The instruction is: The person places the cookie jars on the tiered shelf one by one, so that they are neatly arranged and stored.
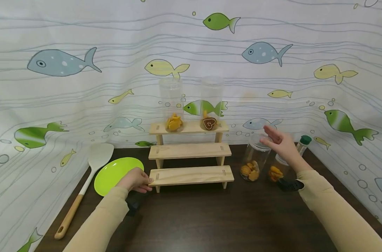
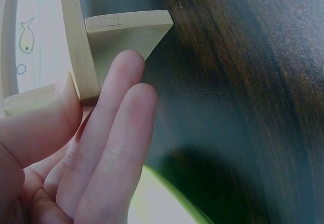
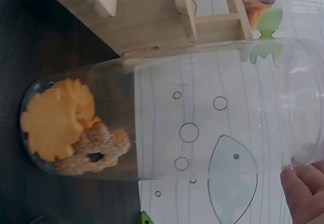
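Note:
My left hand (image 1: 135, 179) pinches the left end of the lowest board of a three-step wooden shelf (image 1: 191, 176). In the left wrist view, the thumb lies on one face of the board (image 2: 78, 41), while two fingers stretch past its edge. Beside the shelf's right side stands a clear lidded jar (image 1: 255, 155) with cookies (image 3: 55, 122) at its bottom. My right hand (image 1: 284, 148) is at that jar's lid, fingers mostly straight; in the right wrist view its fingertips (image 3: 298, 183) touch the lid's edge. Most of that hand is out of the wrist view.
Two clear jars, one with yellow cookies (image 1: 174, 122) and one with a heart cookie (image 1: 209, 123), stand on the top step. Behind my right wrist are another cookie jar (image 1: 275, 172) and a green-capped bottle (image 1: 305, 140). A green plate (image 1: 115, 171) and spatula (image 1: 97, 159) lie left.

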`<state>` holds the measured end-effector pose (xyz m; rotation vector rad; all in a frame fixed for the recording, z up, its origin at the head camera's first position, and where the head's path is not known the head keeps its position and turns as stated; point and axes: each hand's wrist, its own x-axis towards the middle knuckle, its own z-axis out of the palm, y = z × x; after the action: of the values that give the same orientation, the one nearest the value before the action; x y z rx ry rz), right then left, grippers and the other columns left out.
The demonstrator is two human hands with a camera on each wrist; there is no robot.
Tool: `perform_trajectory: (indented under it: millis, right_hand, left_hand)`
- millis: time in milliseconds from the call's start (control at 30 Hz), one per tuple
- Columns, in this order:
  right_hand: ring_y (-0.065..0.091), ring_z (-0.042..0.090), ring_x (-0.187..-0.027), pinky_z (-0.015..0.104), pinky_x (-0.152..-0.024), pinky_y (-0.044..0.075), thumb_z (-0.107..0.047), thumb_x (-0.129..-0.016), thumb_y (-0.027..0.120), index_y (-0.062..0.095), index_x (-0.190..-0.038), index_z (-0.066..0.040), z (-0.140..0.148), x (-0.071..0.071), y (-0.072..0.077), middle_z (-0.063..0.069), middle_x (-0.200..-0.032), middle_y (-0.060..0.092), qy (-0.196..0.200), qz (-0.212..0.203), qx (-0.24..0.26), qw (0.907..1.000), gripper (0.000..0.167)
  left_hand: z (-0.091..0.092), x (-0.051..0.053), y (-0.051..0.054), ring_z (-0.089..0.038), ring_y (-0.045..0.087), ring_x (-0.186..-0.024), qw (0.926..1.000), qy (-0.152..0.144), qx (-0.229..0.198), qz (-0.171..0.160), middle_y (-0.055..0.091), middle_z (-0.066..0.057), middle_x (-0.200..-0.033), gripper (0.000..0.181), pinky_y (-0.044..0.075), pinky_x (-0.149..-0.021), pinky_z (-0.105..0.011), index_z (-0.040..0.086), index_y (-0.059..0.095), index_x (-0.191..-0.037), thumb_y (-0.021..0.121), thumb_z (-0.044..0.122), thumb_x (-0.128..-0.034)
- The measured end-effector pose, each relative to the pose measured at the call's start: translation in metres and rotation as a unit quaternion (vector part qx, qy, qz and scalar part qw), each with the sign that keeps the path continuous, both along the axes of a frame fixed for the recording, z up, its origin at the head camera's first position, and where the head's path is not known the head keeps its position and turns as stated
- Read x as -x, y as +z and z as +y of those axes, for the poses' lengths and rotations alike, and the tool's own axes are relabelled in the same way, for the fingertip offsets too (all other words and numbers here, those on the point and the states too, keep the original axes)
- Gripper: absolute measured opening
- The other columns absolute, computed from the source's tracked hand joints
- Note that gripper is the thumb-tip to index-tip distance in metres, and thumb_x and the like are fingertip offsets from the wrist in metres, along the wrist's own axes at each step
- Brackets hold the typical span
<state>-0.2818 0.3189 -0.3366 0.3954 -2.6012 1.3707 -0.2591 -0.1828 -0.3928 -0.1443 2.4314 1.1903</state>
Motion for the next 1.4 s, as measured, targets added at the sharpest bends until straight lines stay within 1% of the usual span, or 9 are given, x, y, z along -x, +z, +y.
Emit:
perform_trajectory:
  millis: [167,467,633,767,833,900,1033,1200,1400]
  right_hand:
    - [0.034,0.036,-0.135,-0.001,-0.085,0.036,-0.027,-0.095,0.059,0.025,-0.15,-0.012,0.002,-0.004,-0.008,0.016,-0.152,0.03,-0.007,0.001,-0.011,0.9999,0.067]
    - [0.038,0.036,-0.132,-0.001,-0.081,0.037,-0.03,-0.096,0.057,0.029,-0.149,-0.012,0.003,-0.009,-0.015,0.015,-0.15,0.033,-0.025,0.002,-0.022,0.9995,0.063]
    - [0.042,0.041,-0.128,0.001,-0.076,0.041,-0.029,-0.096,0.057,0.028,-0.15,-0.011,0.003,-0.012,-0.018,0.022,-0.149,0.032,-0.03,-0.015,-0.016,0.9993,0.064]
    - [0.041,0.043,-0.128,0.001,-0.075,0.042,-0.028,-0.096,0.058,0.026,-0.15,-0.009,0.003,-0.013,-0.022,0.028,-0.147,0.031,-0.028,-0.024,0.003,0.9993,0.065]
    - [0.048,0.034,-0.126,0.002,-0.075,0.043,-0.027,-0.096,0.058,0.027,-0.149,-0.008,0.003,-0.013,-0.023,0.029,-0.146,0.033,-0.029,-0.019,0.009,0.9994,0.065]
    - [0.056,0.015,-0.118,0.003,-0.075,0.045,-0.025,-0.095,0.059,0.029,-0.148,-0.007,0.002,-0.013,-0.024,0.031,-0.143,0.036,-0.029,-0.01,0.021,0.9993,0.064]
    - [0.05,-0.017,-0.098,0.005,-0.075,0.048,-0.022,-0.094,0.062,0.033,-0.147,-0.008,0.002,-0.014,-0.025,0.031,-0.142,0.038,-0.026,0.002,0.05,0.9984,0.062]
    - [0.049,-0.018,-0.1,0.006,-0.076,0.048,-0.023,-0.093,0.062,0.033,-0.148,-0.016,0.003,-0.014,-0.028,0.03,-0.144,0.036,-0.023,-0.004,0.06,0.9979,0.063]
    - [0.05,-0.015,-0.105,0.007,-0.078,0.049,-0.022,-0.093,0.062,0.031,-0.149,-0.015,0.003,-0.013,-0.031,0.028,-0.145,0.034,-0.021,-0.007,0.07,0.9973,0.064]
  left_hand:
    - [-0.001,-0.001,-0.001,-0.03,0.071,-0.078,1.0,-0.003,0.004,0.002,0.069,-0.02,-0.081,0.023,0.06,-0.068,-0.038,-0.016,0.063,-0.096,0.06,0.007,-0.092]
    - [0.0,0.0,-0.002,-0.027,0.071,-0.075,1.0,0.001,-0.003,0.004,0.069,-0.021,-0.081,0.023,0.06,-0.068,-0.039,-0.016,0.062,-0.096,0.06,0.006,-0.092]
    - [-0.001,0.002,-0.004,-0.027,0.072,-0.074,1.0,0.004,-0.009,-0.003,0.07,-0.021,-0.081,0.023,0.06,-0.067,-0.038,-0.015,0.063,-0.095,0.061,0.007,-0.0913]
    - [-0.005,0.006,-0.006,-0.025,0.072,-0.072,0.9997,-0.01,-0.021,-0.009,0.07,-0.019,-0.078,0.025,0.06,-0.066,-0.037,-0.014,0.064,-0.094,0.064,0.01,-0.0897]
    - [-0.005,0.006,-0.007,-0.025,0.072,-0.072,0.9997,-0.011,-0.021,-0.008,0.07,-0.019,-0.079,0.025,0.06,-0.067,-0.037,-0.014,0.064,-0.094,0.064,0.01,-0.0897]
    - [-0.004,0.004,-0.006,-0.026,0.072,-0.073,0.9998,-0.007,-0.019,-0.005,0.07,-0.019,-0.079,0.024,0.06,-0.066,-0.037,-0.014,0.064,-0.095,0.064,0.009,-0.09]
    - [0.0,0.0,-0.002,-0.028,0.072,-0.076,1.0,0.006,-0.007,0.004,0.07,-0.021,-0.081,0.023,0.06,-0.068,-0.038,-0.015,0.063,-0.097,0.061,0.007,-0.0915]
    - [0.0,0.0,-0.002,-0.029,0.072,-0.077,0.9999,0.005,-0.007,0.008,0.07,-0.021,-0.082,0.024,0.059,-0.069,-0.038,-0.016,0.063,-0.098,0.06,0.007,-0.092]
    - [0.0,-0.001,-0.002,-0.028,0.072,-0.076,0.9999,0.005,-0.009,0.008,0.069,-0.019,-0.08,0.024,0.06,-0.068,-0.037,-0.016,0.063,-0.098,0.06,0.006,-0.0922]
